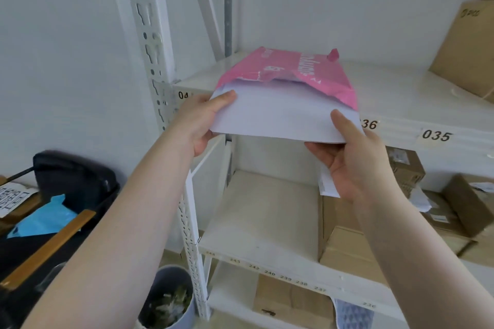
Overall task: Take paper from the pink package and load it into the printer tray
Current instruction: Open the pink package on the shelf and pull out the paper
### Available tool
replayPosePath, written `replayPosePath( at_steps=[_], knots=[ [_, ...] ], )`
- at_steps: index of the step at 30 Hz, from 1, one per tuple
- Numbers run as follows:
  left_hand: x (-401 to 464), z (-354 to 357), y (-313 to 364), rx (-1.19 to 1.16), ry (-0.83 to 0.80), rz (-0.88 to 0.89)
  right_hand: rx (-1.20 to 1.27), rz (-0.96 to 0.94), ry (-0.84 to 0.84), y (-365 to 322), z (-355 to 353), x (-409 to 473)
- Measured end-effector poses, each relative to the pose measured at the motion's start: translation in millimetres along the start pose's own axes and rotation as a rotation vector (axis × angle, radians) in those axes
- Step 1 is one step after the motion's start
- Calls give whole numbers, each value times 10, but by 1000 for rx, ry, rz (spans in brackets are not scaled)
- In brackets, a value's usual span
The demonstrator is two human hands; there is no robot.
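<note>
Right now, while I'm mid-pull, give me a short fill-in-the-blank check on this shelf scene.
1. The stack of white paper is held by ____ hands.
2. The package the paper slides out of is ____ in colour.
3. The package rests on a white ____.
4. The shelf label right of the right hand reads ____.

Missing words: both; pink; shelf; 035

Two bare forearms reach in from the lower edge of the head view, with no sleeve, cuff, watch or band on either one. The left hand (199, 123) wears no glove and no ring; its thumb shows a short, plain, unpainted nail. The right hand (352, 165) is likewise ungloved and ringless, its thumb nail short and plain. Both wrists are bare right up to the hands, with no markings on them.
</note>
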State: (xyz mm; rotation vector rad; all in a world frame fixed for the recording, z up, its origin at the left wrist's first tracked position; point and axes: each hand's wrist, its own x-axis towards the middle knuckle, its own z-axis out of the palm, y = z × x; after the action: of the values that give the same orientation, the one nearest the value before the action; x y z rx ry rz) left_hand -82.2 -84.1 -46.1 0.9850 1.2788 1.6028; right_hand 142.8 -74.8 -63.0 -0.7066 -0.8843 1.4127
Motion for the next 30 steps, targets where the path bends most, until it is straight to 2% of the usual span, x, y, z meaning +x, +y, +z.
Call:
replayPosePath(
  at_steps=[4,7,10,12,14,18,23,30],
  knots=[
    [30,-37,83,25,-25,-46,-41,-41,94,-57,103,-12],
    [-64,-166,51,37,-108,-55,-91,-73,130,38,80,-214],
    [-169,-393,-60,47,-259,-142,-89,-62,100,175,-47,-474],
    [-188,-472,-86,30,-322,-194,-28,24,25,220,-135,-587],
    [-152,-458,-62,24,-334,-188,29,126,-64,183,-211,-610],
    [-103,-330,24,62,-383,-108,-11,204,-168,-69,-290,-461],
    [-118,-384,27,24,-440,-133,-88,340,-65,-274,-162,-208],
    [-18,-358,80,-42,-374,-230,-315,333,1,-171,-30,-129]
  ],
)
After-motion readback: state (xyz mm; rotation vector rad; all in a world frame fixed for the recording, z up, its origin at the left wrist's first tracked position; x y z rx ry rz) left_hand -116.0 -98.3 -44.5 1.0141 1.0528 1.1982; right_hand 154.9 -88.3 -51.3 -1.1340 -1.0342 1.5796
